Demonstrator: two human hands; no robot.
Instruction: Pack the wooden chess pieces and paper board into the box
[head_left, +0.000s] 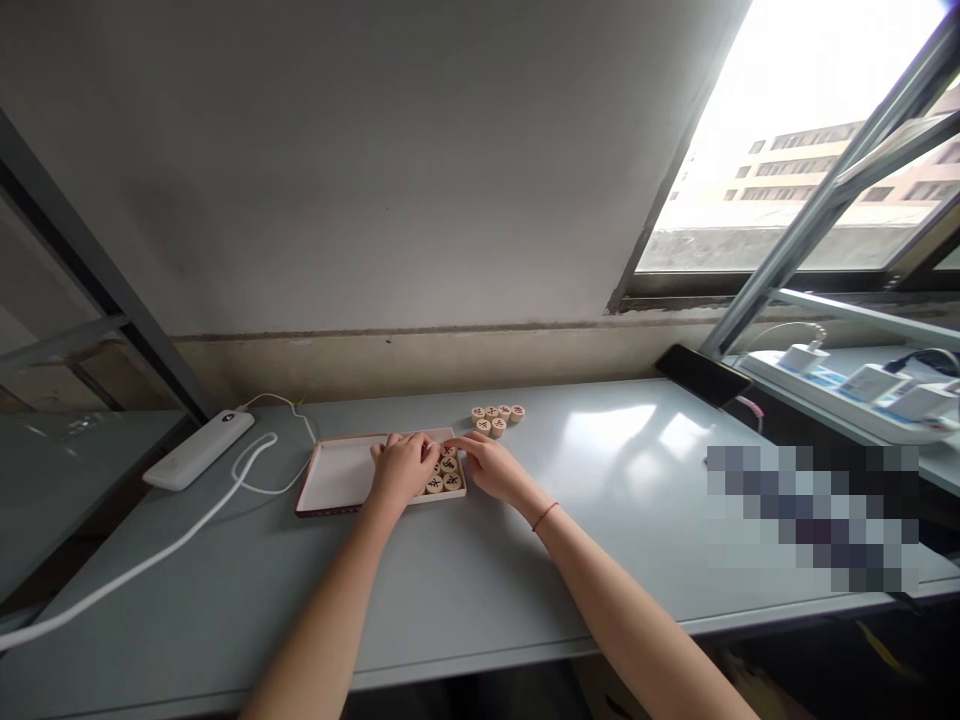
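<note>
A shallow white box (337,475) with a dark red rim lies on the grey table. Its right end holds several round wooden Chinese chess pieces (447,480). My left hand (403,466) rests over those pieces with curled fingers; what it grips is hidden. My right hand (486,465) lies at the box's right edge, its fingers pointing left and touching a piece by the rim. A loose group of several more pieces (497,417) sits on the table just behind my right hand.
A white power bank (199,449) with a white cable (150,560) lies at the left. A dark phone (701,374) leans at the back right. A shelf with white chargers (870,385) stands right, metal shelf posts either side.
</note>
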